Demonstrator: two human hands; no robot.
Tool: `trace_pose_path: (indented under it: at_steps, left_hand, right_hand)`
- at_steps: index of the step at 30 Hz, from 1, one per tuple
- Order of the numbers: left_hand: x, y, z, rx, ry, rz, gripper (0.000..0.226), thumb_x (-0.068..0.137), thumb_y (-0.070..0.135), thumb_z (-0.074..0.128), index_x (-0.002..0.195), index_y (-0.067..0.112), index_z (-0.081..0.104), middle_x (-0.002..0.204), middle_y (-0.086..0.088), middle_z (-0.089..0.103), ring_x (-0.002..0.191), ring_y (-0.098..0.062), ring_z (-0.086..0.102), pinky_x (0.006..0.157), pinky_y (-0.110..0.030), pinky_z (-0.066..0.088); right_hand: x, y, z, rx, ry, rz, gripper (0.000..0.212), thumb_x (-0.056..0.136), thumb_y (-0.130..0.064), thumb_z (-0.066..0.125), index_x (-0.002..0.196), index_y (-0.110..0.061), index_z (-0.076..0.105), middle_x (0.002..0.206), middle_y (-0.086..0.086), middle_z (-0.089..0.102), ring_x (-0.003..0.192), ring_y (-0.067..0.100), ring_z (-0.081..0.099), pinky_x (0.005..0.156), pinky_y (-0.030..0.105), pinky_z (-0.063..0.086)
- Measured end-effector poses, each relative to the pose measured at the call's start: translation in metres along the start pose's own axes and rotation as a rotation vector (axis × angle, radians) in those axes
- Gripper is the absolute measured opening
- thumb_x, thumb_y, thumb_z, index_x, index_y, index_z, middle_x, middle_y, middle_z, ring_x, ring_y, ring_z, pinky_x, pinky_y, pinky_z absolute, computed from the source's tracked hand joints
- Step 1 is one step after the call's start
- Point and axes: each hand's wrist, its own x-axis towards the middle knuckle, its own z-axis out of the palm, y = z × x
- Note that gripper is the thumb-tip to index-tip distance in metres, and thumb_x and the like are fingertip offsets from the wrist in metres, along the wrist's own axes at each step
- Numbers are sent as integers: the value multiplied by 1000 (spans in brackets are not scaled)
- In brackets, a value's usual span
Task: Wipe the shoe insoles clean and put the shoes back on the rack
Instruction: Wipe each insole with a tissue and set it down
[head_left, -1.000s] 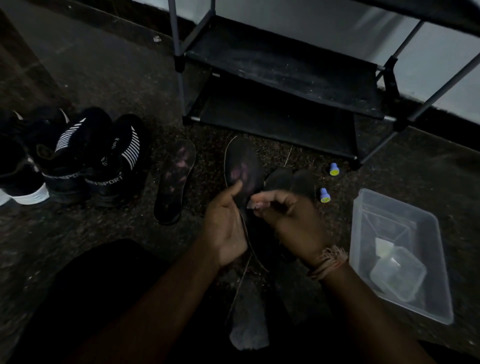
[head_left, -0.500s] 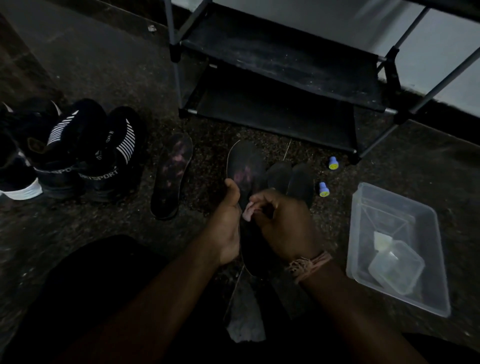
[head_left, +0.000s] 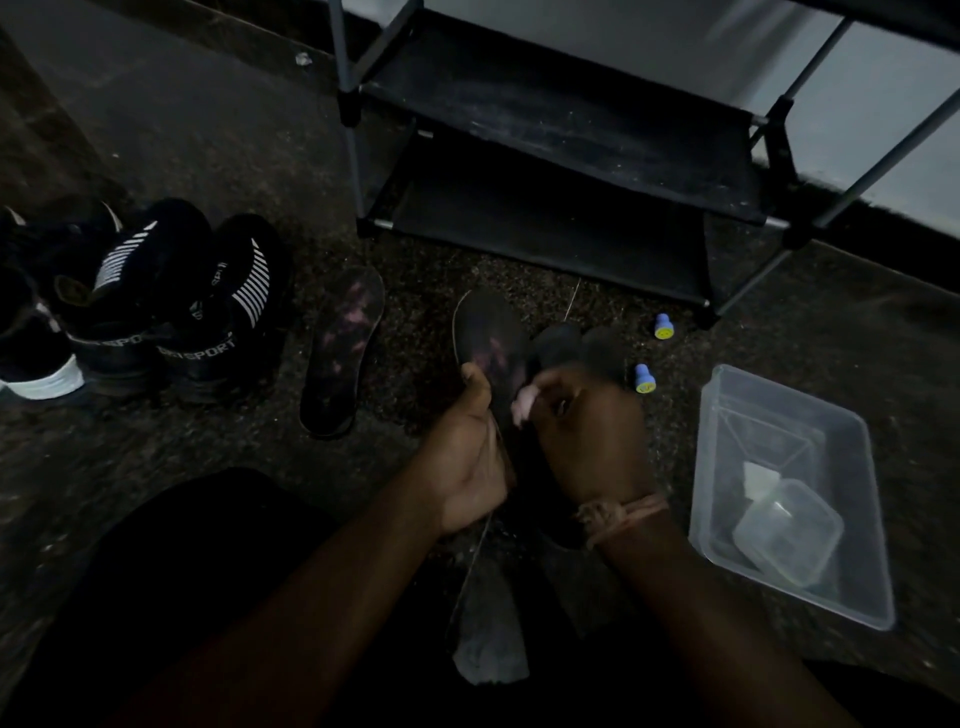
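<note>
Dark speckled stone makes up the floor, and the person sits on it facing the black shoe rack, which stands against the far wall. The left hand grips a dark insole along its left edge, thumb laid up over the top face and fingers wrapped underneath, holding it raised with the toe pointing towards the rack. The right hand has its fingers curled round a small pale cloth, pinching it against the insole's right side near the middle. A woven band circles the right wrist.

A second insole, worn with pinkish patches, lies flat on the floor to the left of the held one, apart from it. Two more dark insoles show just beyond the right hand; how they lie I cannot make out in this light. Near the floor's left edge stand black sneakers with white stripes, close together, and a white-soled shoe is just beside them.

To the right, near the rack's front foot, two small blue caps sit apart from each other. A clear plastic tub rests on the floor at the right, with a smaller clear container inside it. A grey rag lies on the floor between the forearms.
</note>
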Motion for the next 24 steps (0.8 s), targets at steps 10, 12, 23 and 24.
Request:
trace_pose_path:
  at_steps: [10,12,23,24]
  left_hand:
    - [4,14,-7,118,64,94,62,97,48,57,136,0,59,116,-18,68,110,-33,64,114,-53,39]
    - [-2,17,0,100,-39,63,66,98,53,53,127,-5,60,101,-19,62,94,-33,59,103,-51,44]
    - [2,22,-6,64,161,173,37,86,10,71,121,-3,69,120,-24,70,107,-33,68,106,-44,50]
    - [1,23,-6,62,154,170,32,88,11,69,117,-2,72,119,-24,71,104,-30,70,103,-41,52]
  right_hand:
    - [13,-4,-6,965,-274,689,22,99,-11,50,88,-6,69,71,8,59,49,13,44,44,22,31]
    - [13,-3,-4,985,-248,681,25,101,-16,50,85,-6,67,70,9,60,49,15,46,41,22,34]
    - [17,15,-11,610,-116,490,22,98,-9,53,88,-9,73,69,2,70,54,14,56,49,23,45]
    - [19,22,-13,518,-45,424,22,96,-7,56,85,-13,74,76,0,73,65,14,63,62,27,53]
